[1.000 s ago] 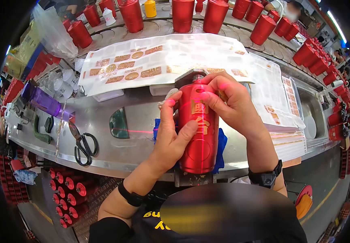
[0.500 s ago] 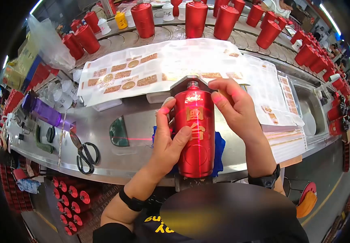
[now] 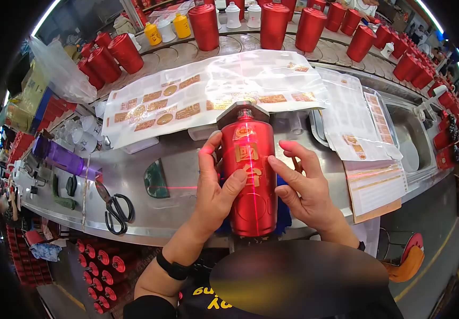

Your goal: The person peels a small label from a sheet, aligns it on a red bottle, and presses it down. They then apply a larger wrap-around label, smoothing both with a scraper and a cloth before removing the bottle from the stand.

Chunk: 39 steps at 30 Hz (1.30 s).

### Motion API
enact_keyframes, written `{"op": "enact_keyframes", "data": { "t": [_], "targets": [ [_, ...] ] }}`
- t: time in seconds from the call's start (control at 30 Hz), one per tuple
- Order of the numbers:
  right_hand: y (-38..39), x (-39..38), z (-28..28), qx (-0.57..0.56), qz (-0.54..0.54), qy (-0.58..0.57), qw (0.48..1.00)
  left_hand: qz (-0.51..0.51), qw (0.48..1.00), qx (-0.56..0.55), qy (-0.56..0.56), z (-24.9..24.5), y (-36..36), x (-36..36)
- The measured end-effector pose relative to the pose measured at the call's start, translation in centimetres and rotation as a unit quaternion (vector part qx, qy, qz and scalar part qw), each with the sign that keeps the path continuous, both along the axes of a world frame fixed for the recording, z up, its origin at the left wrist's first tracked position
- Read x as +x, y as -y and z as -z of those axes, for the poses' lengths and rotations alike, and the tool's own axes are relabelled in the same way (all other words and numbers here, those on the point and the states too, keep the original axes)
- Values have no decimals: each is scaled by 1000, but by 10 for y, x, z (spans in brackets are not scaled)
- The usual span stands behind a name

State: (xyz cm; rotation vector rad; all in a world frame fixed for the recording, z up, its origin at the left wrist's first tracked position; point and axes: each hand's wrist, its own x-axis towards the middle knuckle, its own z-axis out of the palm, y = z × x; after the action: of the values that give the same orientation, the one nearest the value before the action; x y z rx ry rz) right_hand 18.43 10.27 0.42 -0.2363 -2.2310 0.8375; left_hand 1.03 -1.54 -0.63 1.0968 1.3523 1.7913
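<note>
A glossy red bottle with gold characters on its front lies toward me, its neck pointing away against a dark angular holder. Red laser lines cross its surface. My left hand is wrapped around the bottle's left side, thumb pressed on the front beside the lower gold character. On the other side, my right hand has its fingers bent and apart, the index fingertip right at the bottle's edge. Part of a blue cloth shows beneath the bottle.
Sheets of gold decals lie beyond the bottle, with another decal sheet at right. Scissors, a green stone scraper and a purple bottle are at left. Red bottles stand along the conveyor; a sink is at right.
My right hand has come down from beside the bottle's neck to its right side. My left hand keeps its hold on the bottle. The camera view has shifted slightly.
</note>
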Motion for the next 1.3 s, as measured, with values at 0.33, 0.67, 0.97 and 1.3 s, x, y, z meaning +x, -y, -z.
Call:
{"op": "enact_keyframes", "data": {
  "t": [0.33, 0.67, 0.97, 1.3],
  "targets": [
    [-3, 1, -10, 40, 45, -6, 998, -8, 1000, -2, 22, -6, -3, 0],
    [-3, 0, 6, -293, 28, -118, 948, -94, 964, -76, -237, -27, -28, -3],
    [-9, 3, -7, -523, -32, -102, 845, -87, 956, -106, -259, -31, -31, -2],
    [-15, 8, -4, -486, -50, -29, 872, -71, 961, -97, -247, -29, -29, -5]
  ]
}}
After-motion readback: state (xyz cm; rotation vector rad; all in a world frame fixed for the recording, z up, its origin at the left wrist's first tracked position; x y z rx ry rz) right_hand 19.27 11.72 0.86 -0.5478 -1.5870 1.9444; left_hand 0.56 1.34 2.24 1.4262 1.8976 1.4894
